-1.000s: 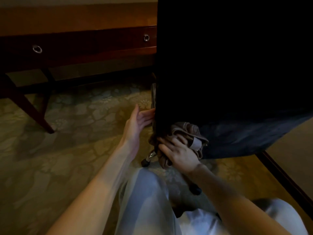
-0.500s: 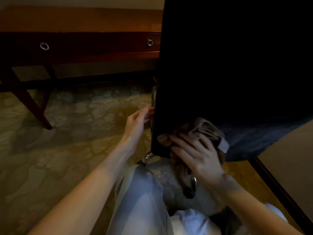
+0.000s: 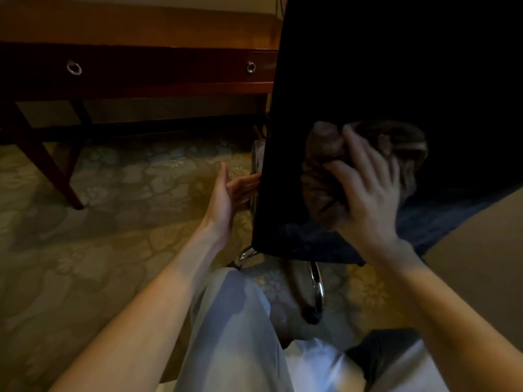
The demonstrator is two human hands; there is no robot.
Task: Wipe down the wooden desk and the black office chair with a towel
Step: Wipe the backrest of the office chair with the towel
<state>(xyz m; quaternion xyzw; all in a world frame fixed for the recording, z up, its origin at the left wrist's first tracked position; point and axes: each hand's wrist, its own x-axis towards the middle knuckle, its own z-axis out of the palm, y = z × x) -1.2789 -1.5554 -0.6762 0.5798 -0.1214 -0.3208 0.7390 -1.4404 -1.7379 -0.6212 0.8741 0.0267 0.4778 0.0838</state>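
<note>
While the right hand (image 3: 370, 199) lies spread over the bunched towel (image 3: 322, 171), fingers apart and fairly straight, it presses the cloth against the near face of the chair (image 3: 396, 66) back, low and toward its left edge. The left hand (image 3: 226, 193) rests at that edge, thumb up and fingers straight, their tips hidden behind the panel; I judge it is steadying the chair. To wipe well, put the palm's weight on the towel, run overlapping strokes up and across to the right, and brace with the left so the chair does not swivel on its chrome base (image 3: 317, 281). Loose folds below the thumb may trail, so regather them. The desk (image 3: 141, 24) stands far left, apart from both hands.
</note>
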